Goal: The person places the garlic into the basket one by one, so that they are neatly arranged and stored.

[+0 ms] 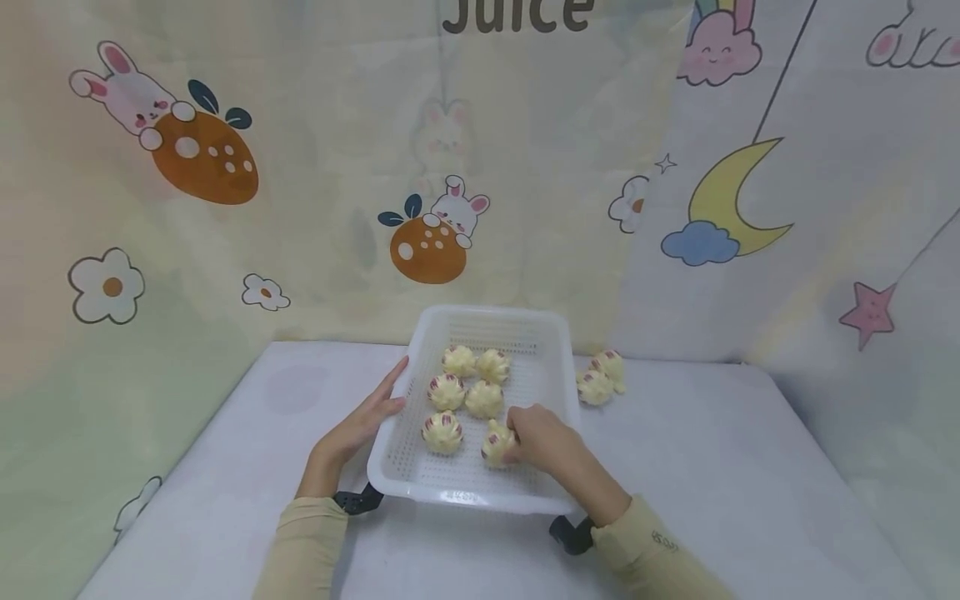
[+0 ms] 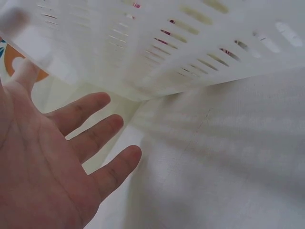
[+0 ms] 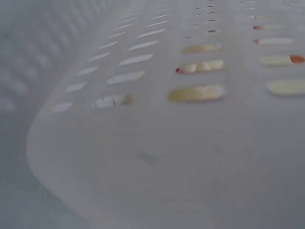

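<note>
A white plastic basket [image 1: 564, 358] with slotted walls holds several cream-coloured, knobbly round pieces [image 1: 442, 432] with purple-red marks. My right hand [image 1: 546, 437] reaches into its front right part and grips one knobbly round piece [image 1: 496, 445] close over the basket floor; the fingers hide some of it. Against the basket's left side lies my left hand [image 1: 356, 425], its fingers extended. In the left wrist view that hand [image 2: 43, 157] has its palm showing and fingers spread beside the slotted wall [image 2: 143, 52]. The right wrist view shows only the basket's outer wall [image 3: 143, 143], the right hand hidden.
Outside the basket's right wall, more of the cream-coloured pieces [image 1: 606, 369] lie together on the white-covered table [image 1: 712, 467]. Behind the table hangs a printed cloth [image 1: 337, 167] with rabbits, flowers and a moon.
</note>
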The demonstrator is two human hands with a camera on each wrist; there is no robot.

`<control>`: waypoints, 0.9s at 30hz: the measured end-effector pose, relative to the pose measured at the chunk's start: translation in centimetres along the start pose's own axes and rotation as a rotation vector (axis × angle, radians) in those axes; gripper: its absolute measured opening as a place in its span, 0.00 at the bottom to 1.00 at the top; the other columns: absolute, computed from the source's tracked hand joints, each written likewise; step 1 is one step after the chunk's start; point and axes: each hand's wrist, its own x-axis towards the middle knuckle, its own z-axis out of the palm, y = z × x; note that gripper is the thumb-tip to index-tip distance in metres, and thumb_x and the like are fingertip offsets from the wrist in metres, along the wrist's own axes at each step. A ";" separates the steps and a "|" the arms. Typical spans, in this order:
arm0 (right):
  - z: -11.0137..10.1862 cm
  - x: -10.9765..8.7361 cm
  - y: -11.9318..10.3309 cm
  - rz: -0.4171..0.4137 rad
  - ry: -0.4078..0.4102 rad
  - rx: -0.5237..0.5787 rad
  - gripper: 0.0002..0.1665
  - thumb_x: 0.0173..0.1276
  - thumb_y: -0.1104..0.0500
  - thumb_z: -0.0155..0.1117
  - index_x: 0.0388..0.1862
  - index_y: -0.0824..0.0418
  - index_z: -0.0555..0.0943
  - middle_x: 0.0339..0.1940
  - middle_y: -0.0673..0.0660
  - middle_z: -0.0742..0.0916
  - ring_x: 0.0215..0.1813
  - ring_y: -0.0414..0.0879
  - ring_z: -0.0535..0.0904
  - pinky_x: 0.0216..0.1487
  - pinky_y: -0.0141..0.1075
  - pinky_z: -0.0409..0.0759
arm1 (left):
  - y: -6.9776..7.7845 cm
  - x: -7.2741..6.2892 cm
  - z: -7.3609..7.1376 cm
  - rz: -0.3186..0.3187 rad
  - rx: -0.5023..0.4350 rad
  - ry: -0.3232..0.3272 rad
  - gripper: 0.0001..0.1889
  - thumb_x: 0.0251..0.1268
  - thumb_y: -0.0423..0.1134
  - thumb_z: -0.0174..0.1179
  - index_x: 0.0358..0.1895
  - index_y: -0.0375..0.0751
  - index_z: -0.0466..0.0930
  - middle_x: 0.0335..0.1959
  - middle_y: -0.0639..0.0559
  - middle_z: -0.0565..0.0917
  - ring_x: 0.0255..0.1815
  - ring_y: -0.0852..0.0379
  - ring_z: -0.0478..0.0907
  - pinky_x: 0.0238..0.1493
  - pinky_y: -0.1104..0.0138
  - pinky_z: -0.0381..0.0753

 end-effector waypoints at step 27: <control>0.5 1.4 0.1 0.043 0.057 0.052 0.17 0.49 0.52 0.77 0.32 0.62 0.83 0.20 0.49 0.78 0.24 0.41 0.70 0.25 0.31 0.67 | 0.4 -0.1 0.3 -0.010 -0.009 0.011 0.31 0.73 0.49 0.40 0.73 0.79 0.38 0.79 0.54 0.42 0.74 0.36 0.55 0.67 0.41 0.60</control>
